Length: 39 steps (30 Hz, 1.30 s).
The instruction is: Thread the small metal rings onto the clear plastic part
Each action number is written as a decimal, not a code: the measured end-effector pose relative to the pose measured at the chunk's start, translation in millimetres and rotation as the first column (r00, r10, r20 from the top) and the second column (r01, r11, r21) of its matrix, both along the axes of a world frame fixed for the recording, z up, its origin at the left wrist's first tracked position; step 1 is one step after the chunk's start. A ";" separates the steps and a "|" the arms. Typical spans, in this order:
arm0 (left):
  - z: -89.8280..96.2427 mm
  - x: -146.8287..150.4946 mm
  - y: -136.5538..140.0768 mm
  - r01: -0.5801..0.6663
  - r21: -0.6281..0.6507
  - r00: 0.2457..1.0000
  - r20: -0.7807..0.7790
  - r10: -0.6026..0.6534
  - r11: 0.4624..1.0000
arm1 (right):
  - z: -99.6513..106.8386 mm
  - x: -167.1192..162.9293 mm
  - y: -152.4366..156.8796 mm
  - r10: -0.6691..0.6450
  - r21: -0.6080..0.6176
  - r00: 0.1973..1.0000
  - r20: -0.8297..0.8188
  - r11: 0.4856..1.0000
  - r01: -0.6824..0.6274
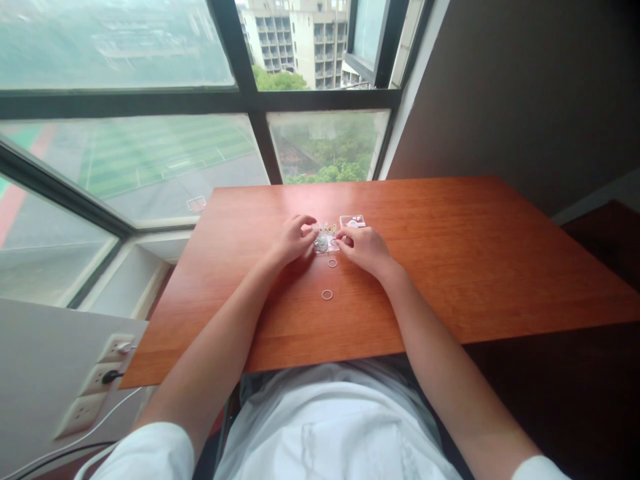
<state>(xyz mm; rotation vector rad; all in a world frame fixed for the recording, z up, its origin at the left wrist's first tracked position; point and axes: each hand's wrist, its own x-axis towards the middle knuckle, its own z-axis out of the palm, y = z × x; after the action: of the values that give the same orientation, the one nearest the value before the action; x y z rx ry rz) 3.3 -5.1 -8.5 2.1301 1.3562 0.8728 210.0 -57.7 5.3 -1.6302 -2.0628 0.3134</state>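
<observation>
A small clear plastic box [327, 248] lies on the table between my hands, with thin rings or bands in its compartments, some greenish and some yellowish. My left hand [296, 240] rests at the box's left side, its fingers curved and apart around that edge. Over the right edge, my right hand [366, 249] pinches thumb and forefinger together on what looks like a small thin ring [334, 242]. Two pale rings lie on the wood nearer to me: a smaller ring [333, 263] just below the box and a larger ring [327, 295] closer to my body.
A clear lid or second case [353, 219] with white pieces sits behind my right hand. The reddish-brown wooden table [465, 267] meets a large window [175, 153] at the far left. Wall sockets [95, 387] with plugs and cables are low on the left.
</observation>
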 end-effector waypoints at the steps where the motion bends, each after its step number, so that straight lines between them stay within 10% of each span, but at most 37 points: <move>1: -0.2 0.0 0.1 0.000 0.002 1.000 -0.002 0.000 1.000 | 0.3 0.6 0.3 -0.018 0.003 1.000 0.004 1.000 0.018; 18: -1.0 -0.2 -0.3 0.004 -0.011 1.000 -0.007 -0.004 1.000 | 5.9 8.2 -2.2 0.008 -0.180 0.961 0.276 0.983 0.044; 27: -3.1 -1.3 1.5 0.011 -0.004 1.000 -0.013 -0.011 1.000 | 5.7 2.1 -0.5 -0.076 -0.047 0.995 0.065 0.996 0.079; 39: -4.0 -1.5 2.0 0.020 0.004 1.000 -0.020 -0.020 1.000 | 7.4 -7.7 -8.3 0.213 -0.115 0.973 0.084 0.972 -0.203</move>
<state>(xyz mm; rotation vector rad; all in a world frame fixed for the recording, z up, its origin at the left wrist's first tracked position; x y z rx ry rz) 1.8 -3.1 -12.5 2.1573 1.3415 0.8493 202.4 -66.0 12.7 -1.5157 -2.3323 0.4302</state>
